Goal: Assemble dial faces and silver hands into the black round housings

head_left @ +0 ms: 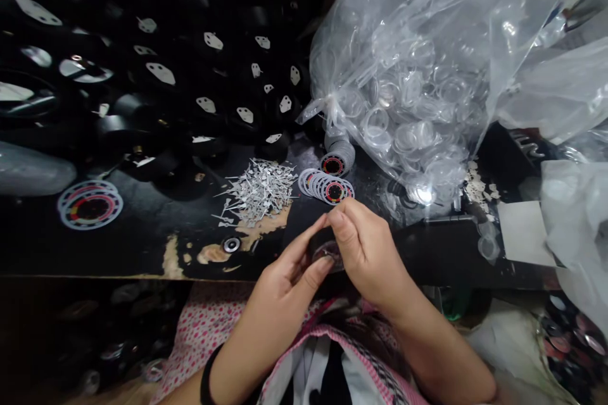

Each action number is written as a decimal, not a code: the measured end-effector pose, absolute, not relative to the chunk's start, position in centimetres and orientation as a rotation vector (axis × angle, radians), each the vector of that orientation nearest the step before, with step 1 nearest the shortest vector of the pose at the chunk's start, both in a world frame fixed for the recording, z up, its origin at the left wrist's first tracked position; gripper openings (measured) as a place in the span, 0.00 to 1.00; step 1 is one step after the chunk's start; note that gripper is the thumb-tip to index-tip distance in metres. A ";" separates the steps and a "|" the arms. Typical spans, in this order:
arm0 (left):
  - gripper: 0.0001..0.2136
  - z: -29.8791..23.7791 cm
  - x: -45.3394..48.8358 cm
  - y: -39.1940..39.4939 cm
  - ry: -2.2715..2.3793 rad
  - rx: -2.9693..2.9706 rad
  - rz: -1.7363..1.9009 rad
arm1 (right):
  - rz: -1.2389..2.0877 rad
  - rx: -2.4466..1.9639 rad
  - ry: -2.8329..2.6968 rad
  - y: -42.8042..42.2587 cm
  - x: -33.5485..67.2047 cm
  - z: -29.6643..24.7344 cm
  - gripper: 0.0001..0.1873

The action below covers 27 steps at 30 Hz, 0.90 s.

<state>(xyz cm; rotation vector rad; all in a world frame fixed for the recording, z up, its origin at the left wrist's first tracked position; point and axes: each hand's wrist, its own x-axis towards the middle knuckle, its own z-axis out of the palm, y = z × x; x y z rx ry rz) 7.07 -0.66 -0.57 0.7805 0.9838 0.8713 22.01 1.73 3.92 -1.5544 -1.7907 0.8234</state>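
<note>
The left hand (292, 278) curls around a dark part (323, 243) while the right hand (368, 250) closes on its rim; gentle, even pressure should work best.

Dark rounded piece (323, 243), glossy along its lower part, largely covered, just below frame centre, tilt unclear.

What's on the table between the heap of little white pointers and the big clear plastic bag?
In the head view, a fanned row of printed discs and, behind it, a stack of similar discs.
</note>
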 end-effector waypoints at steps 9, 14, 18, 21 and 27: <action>0.20 -0.6 7.4 -0.6 0.909 0.860 0.874 | 0.684 -1.524 -1.793 2.1 21.3 3.0 0.19; 0.20 -0.6 7.3 -0.6 0.949 0.946 0.845 | 0.697 -1.530 -1.768 2.0 21.3 2.6 0.19; 0.19 0.0 7.0 -0.9 1.028 1.129 0.880 | 0.626 -1.465 -1.733 2.1 20.9 2.2 0.19; 0.19 0.2 6.5 -1.1 1.072 1.285 0.879 | 0.601 -1.421 -1.728 2.2 20.6 2.2 0.19; 0.20 0.1 5.3 -1.3 1.124 1.553 0.852 | 0.513 -1.376 -1.809 2.1 20.1 2.7 0.20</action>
